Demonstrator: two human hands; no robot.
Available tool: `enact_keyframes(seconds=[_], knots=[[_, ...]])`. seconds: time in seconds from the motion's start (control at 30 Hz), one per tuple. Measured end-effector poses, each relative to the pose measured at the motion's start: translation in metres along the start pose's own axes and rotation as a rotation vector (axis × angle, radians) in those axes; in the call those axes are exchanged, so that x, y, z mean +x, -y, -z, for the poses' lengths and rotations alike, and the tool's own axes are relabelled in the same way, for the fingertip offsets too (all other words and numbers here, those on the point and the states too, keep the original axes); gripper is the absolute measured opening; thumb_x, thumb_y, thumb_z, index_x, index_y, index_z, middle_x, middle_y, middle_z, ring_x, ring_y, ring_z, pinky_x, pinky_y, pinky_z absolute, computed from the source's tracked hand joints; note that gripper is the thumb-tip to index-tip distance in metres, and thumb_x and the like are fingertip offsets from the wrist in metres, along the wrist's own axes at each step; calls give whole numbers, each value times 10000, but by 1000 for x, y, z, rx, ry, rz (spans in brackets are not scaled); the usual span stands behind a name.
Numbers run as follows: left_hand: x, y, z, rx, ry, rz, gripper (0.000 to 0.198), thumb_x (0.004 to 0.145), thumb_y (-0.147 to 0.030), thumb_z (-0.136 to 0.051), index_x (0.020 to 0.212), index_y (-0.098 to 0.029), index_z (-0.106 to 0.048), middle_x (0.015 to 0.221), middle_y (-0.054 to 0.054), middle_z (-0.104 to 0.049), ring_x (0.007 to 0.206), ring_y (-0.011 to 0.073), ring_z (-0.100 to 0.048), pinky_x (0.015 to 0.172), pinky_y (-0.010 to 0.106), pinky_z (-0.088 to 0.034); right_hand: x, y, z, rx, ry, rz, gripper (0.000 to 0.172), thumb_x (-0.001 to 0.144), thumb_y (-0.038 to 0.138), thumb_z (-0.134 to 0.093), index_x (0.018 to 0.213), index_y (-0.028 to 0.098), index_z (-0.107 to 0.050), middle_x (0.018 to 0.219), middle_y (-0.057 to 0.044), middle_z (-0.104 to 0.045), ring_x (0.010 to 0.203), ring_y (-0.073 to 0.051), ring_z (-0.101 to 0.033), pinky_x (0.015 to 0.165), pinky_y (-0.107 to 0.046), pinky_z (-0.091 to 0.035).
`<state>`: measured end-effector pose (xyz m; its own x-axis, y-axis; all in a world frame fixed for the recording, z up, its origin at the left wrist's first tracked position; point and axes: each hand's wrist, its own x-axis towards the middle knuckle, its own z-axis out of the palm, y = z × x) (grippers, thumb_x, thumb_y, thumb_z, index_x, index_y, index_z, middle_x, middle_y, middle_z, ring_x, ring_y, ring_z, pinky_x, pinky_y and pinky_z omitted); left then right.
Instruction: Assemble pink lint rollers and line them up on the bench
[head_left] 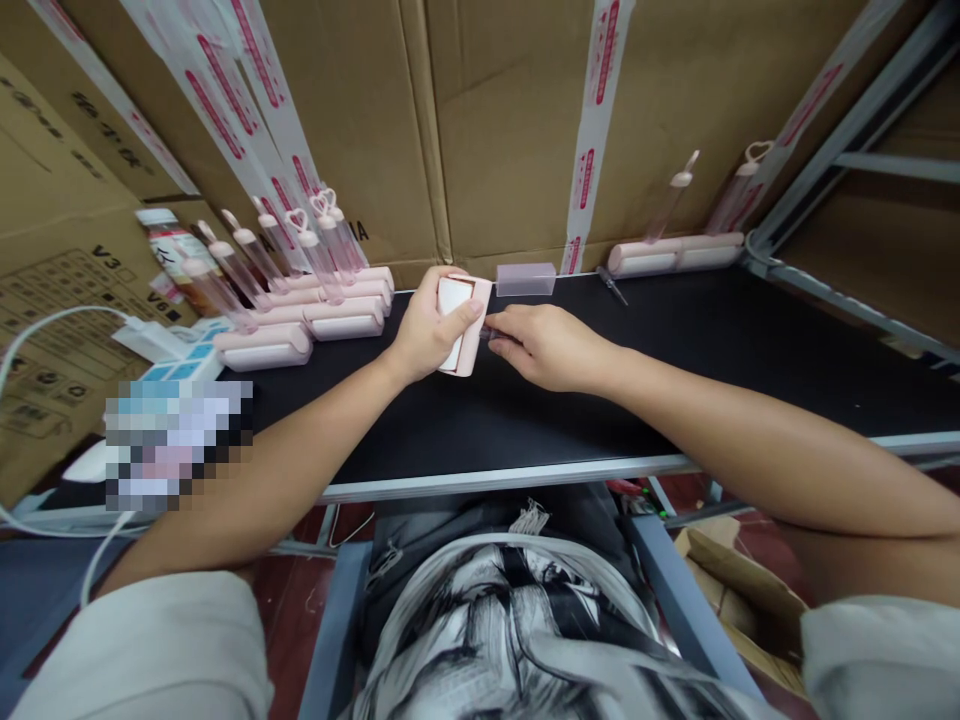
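Your left hand (424,332) grips a pale pink, oblong plastic casing (471,348) with a white rectangular panel (452,296), holding it over the black-topped bench (420,430), left of and nearer you than the translucent, pale pink rectangular block (525,280) at the far edge. The casing's long axis runs roughly away from you, slightly tilted, its right side facing your right hand (553,345), which is on the near side of the block. Those fingertips are closed in a pinch on a small dark piece (486,333) by that side; you cannot tell whether it touches the casing. Your right fingers hide most of the piece, your left thumb covers part of the panel, and the casing's underside is out of sight.
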<state>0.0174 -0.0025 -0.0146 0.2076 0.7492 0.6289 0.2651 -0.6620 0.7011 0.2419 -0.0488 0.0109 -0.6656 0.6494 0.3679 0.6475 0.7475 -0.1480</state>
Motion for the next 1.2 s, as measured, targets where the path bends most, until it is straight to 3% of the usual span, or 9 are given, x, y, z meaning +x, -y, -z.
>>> enact_keyframes(seconds=[0.27, 0.43, 0.53, 0.77, 1.0, 1.2], knots=[[-2, -6, 0, 119, 22, -54, 752, 836, -836, -738, 1224, -220, -551, 1071, 52, -664, 917, 204, -646, 853, 346, -545, 5, -8, -6, -11, 16, 1, 355, 1077, 260, -536, 1326, 121, -745, 1135, -168, -779, 922, -263, -696, 829, -349, -459], [8, 0, 2, 118, -54, -33, 727, 812, -802, -779, 1186, -213, -574, 1060, 56, -680, 906, 207, -650, 844, 348, -553, 8, -11, -7, 83, -63, 35, 365, 1060, 235, -523, 1313, 108, -753, 1088, -163, -800, 930, -266, -703, 857, -353, -470], [10, 1, 5, 34, -54, -8, 708, 804, -774, -803, 1180, -215, -583, 1074, 59, -689, 930, 212, -662, 855, 347, -567, 6, -9, -5, 172, -111, 59, 348, 1052, 242, -532, 1281, 107, -757, 1086, -151, -808, 904, -244, -702, 843, -337, -469], [4, -9, 5, -293, 60, 211, 615, 790, -650, -869, 1164, -238, -608, 1016, 26, -676, 857, 179, -652, 755, 285, -567, 4, -8, -3, 276, -153, 102, 280, 1023, 262, -586, 1194, 122, -758, 934, -87, -776, 755, -190, -630, 768, -304, -432], [2, -12, 2, -201, 14, 109, 713, 773, -756, -864, 1173, -232, -595, 1025, 27, -661, 881, 182, -640, 788, 301, -562, 3, -2, 2, 139, -98, 71, 203, 1035, 224, -565, 1085, 136, -741, 991, -125, -760, 852, -234, -640, 809, -331, -418], [1, -6, 0, 5, 1, -8, 762, 791, -842, -790, 1183, -228, -568, 1024, 37, -656, 853, 184, -628, 777, 318, -553, 3, 9, 4, 37, -12, -46, 173, 1056, 226, -580, 1077, 140, -729, 1076, -146, -777, 879, -244, -669, 783, -339, -399]])
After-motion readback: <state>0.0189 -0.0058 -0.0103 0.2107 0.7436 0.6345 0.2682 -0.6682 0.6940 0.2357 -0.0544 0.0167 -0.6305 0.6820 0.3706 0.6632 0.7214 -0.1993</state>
